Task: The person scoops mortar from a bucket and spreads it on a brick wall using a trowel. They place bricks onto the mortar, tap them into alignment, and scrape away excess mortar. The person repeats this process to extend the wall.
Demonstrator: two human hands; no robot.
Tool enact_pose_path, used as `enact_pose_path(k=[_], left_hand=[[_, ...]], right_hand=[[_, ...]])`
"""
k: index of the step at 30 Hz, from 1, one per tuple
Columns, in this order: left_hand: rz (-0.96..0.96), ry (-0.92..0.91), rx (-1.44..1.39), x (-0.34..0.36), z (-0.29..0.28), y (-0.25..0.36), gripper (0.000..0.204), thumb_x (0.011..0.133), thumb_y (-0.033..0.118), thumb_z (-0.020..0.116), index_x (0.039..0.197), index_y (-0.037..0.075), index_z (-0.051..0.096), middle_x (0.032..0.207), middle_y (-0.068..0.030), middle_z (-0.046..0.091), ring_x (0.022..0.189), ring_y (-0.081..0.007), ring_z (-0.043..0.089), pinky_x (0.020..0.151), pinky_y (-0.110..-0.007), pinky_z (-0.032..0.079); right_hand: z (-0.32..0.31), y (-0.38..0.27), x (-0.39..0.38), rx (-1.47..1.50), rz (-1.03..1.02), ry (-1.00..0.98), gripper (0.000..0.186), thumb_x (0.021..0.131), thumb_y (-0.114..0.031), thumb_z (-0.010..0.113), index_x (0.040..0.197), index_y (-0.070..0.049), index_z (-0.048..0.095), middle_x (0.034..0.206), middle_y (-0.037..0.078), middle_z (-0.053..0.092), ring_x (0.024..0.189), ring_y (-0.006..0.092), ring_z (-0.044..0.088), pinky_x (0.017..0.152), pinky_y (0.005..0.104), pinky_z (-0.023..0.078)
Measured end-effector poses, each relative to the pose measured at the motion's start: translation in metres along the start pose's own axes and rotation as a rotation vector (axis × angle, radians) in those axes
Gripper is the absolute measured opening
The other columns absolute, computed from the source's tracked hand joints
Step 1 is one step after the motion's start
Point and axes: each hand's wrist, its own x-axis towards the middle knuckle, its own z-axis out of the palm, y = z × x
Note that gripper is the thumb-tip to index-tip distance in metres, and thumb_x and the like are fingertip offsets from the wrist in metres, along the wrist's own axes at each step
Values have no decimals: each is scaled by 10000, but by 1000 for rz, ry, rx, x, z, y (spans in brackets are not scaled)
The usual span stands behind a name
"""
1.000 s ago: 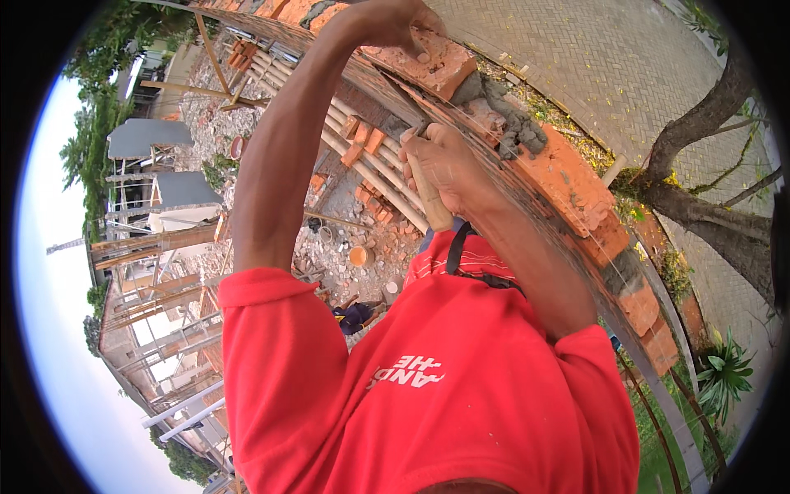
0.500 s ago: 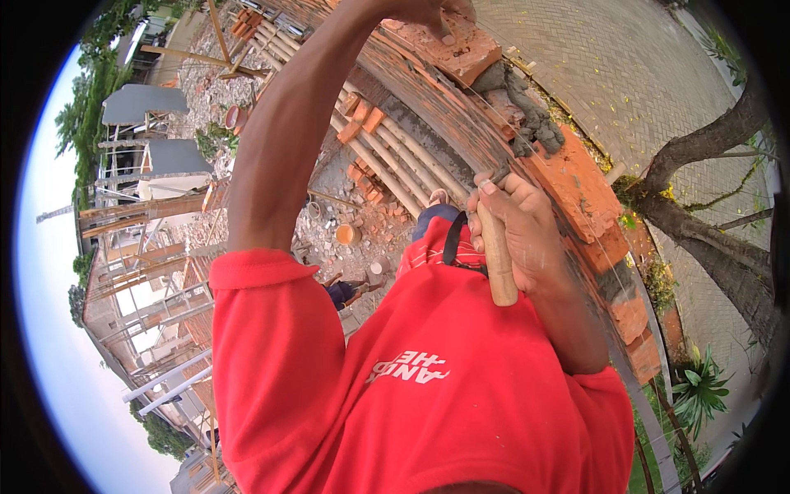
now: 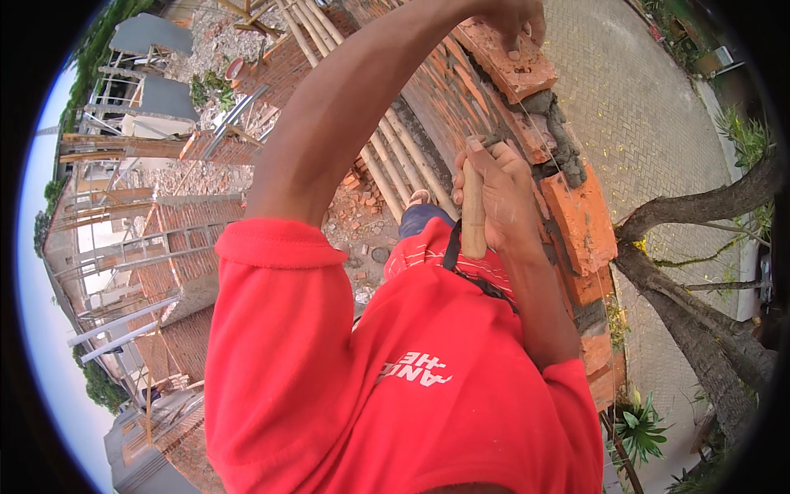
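Observation:
At the far end of my reach, my left hand (image 3: 517, 23) is bent over an orange brick (image 3: 514, 70) on top of the wall, its fingers closed on it. The upper frame edge cuts off part of that hand. My right hand (image 3: 506, 198) is wrapped around the light wooden handle (image 3: 473, 216) of a trowel, held upright in front of my body. The trowel's blade is mostly hidden behind the fingers. Wet grey mortar (image 3: 564, 144) lies between the held brick and a nearer laid brick (image 3: 580, 222). A thin string runs along the bricks.
The brick wall (image 3: 440, 90) slants from upper middle to lower right. Bamboo poles (image 3: 399, 156) lie left of it, above rubble and loose bricks (image 3: 362, 202). Paving (image 3: 605, 90) and a forked tree trunk (image 3: 683, 305) are on the right.
The whole scene has shifted in the view. My right hand, with the trowel, has moved a little away from my body. My left hand stays on the brick.

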Motion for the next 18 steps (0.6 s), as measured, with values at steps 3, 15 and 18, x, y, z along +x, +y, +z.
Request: enact_pose_path(k=[3,15,18], left_hand=[[-32,-31,-58,3,3,-2,490,693,217,910,1168,178,795,1051,-111,786,948,-274,720,827,-415,569],[-163,-90,-16,-5,-16,19,545,683,249,934,1203,188,780,1072,-105,788,978,-286,726,835,-426,572],[-127,-57,14,-11,-16,20,509,684,218,918,1168,149,778,1063,-127,783,955,-304,725,830,-433,566]], right_hand=[[-22,2,-42,54,27,66,210,1058,-199,635,1099,-13,545,904,94,635,651,128,621,543,273,541],[-70,14,-67,-27,129,-59,224,1054,-202,638,1143,-16,551,881,82,640,643,121,613,513,260,522],[-80,41,-28,23,84,-38,221,1052,-211,640,1082,-17,538,858,84,635,627,127,613,492,265,516]])
